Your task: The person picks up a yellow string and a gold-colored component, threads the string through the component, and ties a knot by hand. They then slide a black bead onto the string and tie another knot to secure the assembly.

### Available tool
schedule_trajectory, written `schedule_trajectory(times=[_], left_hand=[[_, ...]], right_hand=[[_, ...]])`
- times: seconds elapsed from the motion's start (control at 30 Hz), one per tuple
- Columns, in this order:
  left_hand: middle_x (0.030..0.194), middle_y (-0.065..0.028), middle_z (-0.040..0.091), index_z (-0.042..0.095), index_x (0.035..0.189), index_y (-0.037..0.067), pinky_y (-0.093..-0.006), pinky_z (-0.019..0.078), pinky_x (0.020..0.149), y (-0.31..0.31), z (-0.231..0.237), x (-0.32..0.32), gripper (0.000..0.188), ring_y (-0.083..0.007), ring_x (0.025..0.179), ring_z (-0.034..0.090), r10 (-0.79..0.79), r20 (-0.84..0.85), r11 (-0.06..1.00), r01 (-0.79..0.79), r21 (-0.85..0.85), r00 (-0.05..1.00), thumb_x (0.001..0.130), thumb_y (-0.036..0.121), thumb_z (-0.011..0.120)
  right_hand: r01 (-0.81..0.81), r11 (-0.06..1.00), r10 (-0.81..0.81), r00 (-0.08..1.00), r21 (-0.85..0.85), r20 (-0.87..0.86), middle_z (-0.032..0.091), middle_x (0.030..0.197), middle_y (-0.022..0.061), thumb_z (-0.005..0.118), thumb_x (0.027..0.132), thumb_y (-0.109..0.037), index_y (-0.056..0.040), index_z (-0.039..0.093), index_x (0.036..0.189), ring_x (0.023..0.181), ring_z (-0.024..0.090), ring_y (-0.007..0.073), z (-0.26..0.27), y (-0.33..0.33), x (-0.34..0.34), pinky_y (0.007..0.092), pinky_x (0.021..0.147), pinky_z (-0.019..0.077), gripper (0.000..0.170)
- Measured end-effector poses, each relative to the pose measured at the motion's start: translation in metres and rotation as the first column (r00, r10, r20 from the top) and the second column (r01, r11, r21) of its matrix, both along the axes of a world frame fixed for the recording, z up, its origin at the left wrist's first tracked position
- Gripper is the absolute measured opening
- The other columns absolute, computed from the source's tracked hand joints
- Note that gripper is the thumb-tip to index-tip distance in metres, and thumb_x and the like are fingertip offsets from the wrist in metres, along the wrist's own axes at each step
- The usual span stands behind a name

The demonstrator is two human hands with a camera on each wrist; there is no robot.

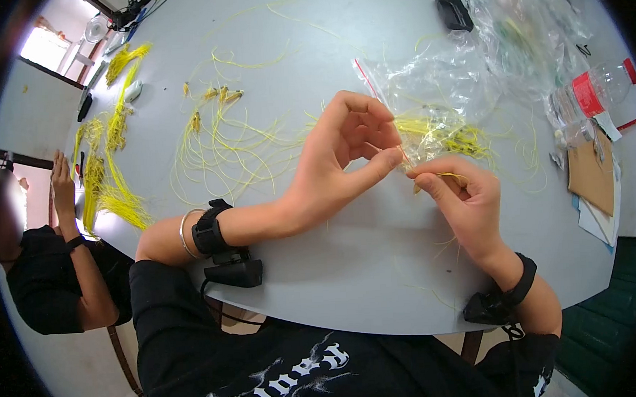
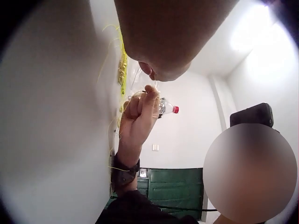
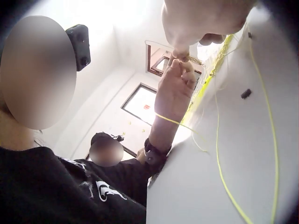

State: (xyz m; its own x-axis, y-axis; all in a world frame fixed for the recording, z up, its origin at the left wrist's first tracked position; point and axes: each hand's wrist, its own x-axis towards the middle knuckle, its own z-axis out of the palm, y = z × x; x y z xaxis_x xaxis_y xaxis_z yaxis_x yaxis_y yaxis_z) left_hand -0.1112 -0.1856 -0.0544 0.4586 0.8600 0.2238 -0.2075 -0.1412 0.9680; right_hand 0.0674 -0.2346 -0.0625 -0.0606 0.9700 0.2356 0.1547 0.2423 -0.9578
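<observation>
In the head view my left hand (image 1: pixel 337 158) is raised over the table, its thumb and fingertips pinching a thin line. My right hand (image 1: pixel 465 198) meets it from the right, thumb and forefinger gripping a small gold coil spring (image 2: pixel 138 94) with yellow line looping off it. The spring (image 3: pixel 194 59) shows between the two hands in the right wrist view; fingers partly hide it. Just behind the hands lies a clear zip bag (image 1: pixel 427 78), with a bundle of yellow lines (image 1: pixel 466 140) by it.
Several loose spring pieces (image 1: pixel 223 95) trail yellow lines left of my hands. Thick yellow bundles (image 1: pixel 119 173) lie along the left edge, near another person (image 1: pixel 56 277). A bottle (image 1: pixel 593 94), cardboard (image 1: pixel 591 173), a black case (image 1: pixel 453 9) and more plastic bags (image 1: pixel 525 37) lie right.
</observation>
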Motion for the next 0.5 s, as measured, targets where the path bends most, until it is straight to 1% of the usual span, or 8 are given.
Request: schedule_trajectory(times=[0.03,0.1,0.13,0.23,0.33,0.4,0.43,0.5], left_hand=[[0.091,-0.0049,0.054,0.043,0.106,0.004,-0.0262,0.0461,0.08,0.0,0.001,0.0,0.029,-0.013,0.091,0.056,0.012,-0.009,1.0,-0.012,-0.024,1.0,0.082,-0.001,0.06],[0.094,-0.0058,0.055,0.044,0.108,0.004,-0.0261,0.0463,0.08,0.003,0.003,-0.003,0.031,-0.013,0.092,0.057,-0.073,-0.094,0.997,0.073,-0.005,0.993,0.082,-0.001,0.06],[0.095,-0.0063,0.056,0.045,0.109,0.005,-0.026,0.0463,0.081,0.005,0.003,-0.005,0.031,-0.013,0.093,0.057,-0.115,-0.137,0.993,0.116,0.002,0.984,0.082,-0.001,0.06],[0.098,-0.0068,0.057,0.047,0.106,0.004,-0.0256,0.0464,0.08,0.006,0.002,-0.006,0.027,-0.0125,0.092,0.058,-0.174,-0.261,0.977,0.199,0.074,0.95,0.082,-0.002,0.059],[0.094,-0.005,0.056,0.049,0.103,0.003,-0.0249,0.0465,0.078,0.007,0.002,-0.007,0.025,-0.0124,0.089,0.059,-0.178,-0.297,0.976,0.206,0.066,0.938,0.081,-0.003,0.059],[0.091,-0.0034,0.057,0.05,0.1,0.004,-0.0243,0.0463,0.075,0.007,-0.001,-0.006,0.022,-0.0109,0.087,0.058,-0.216,-0.247,0.969,0.239,0.068,0.945,0.08,0.0,0.058],[0.089,-0.0026,0.058,0.051,0.098,0.005,-0.0241,0.0462,0.073,0.007,-0.002,-0.007,0.02,-0.0101,0.086,0.058,-0.235,-0.222,0.964,0.255,0.069,0.946,0.079,0.001,0.058],[0.088,-0.0022,0.054,0.048,0.099,0.005,-0.0254,0.0427,0.08,0.009,0.002,-0.009,0.02,-0.011,0.091,0.055,-0.401,-0.075,0.912,0.389,-0.133,0.913,0.081,0.005,0.056]], right_hand=[[-0.001,0.999,0.001,1.0,-0.034,0.001,0.06,0.067,-0.0004,0.063,0.083,-0.011,-0.0013,0.064,0.086,0.053,0.042,0.0007,0.002,0.0,0.002,0.0167,0.046,0.0304,0.01],[-0.001,0.995,0.002,1.0,-0.103,0.002,0.06,0.068,-0.0006,0.062,0.085,-0.012,-0.0008,0.064,0.086,0.056,0.044,0.0005,0.005,0.0,0.006,0.0158,0.048,0.0313,0.012],[0.008,0.994,-0.008,1.0,-0.105,0.001,0.06,0.068,-0.0009,0.061,0.085,-0.012,-0.0005,0.064,0.087,0.056,0.044,0.0003,0.005,0.0,0.006,0.0159,0.048,0.0312,0.012],[0.028,0.992,-0.026,1.0,-0.123,0.016,0.058,0.066,-0.0019,0.06,0.087,-0.013,0.0002,0.063,0.087,0.056,0.043,0.0,0.007,0.001,0.008,0.0159,0.048,0.0309,0.013],[0.031,0.989,-0.025,0.999,-0.144,0.044,0.057,0.065,-0.0024,0.059,0.087,-0.013,0.0006,0.062,0.087,0.055,0.042,0.0001,0.01,0.001,0.009,0.0159,0.048,0.0306,0.014],[0.031,0.992,-0.028,0.999,-0.124,0.032,0.056,0.064,-0.0025,0.059,0.087,-0.012,0.0004,0.062,0.087,0.054,0.042,0.0002,0.006,0.002,0.008,0.016,0.047,0.0301,0.013],[0.024,0.991,-0.014,0.997,-0.13,0.075,0.057,0.064,-0.0023,0.059,0.086,-0.012,0.0001,0.063,0.087,0.053,0.042,0.0003,0.007,0.002,0.009,0.0166,0.047,0.0304,0.012],[0.006,0.99,0.017,0.987,-0.143,0.16,0.057,0.064,-0.0018,0.06,0.086,-0.011,-0.0004,0.063,0.087,0.052,0.043,0.0005,0.009,0.002,0.013,0.0177,0.045,0.031,0.011]])
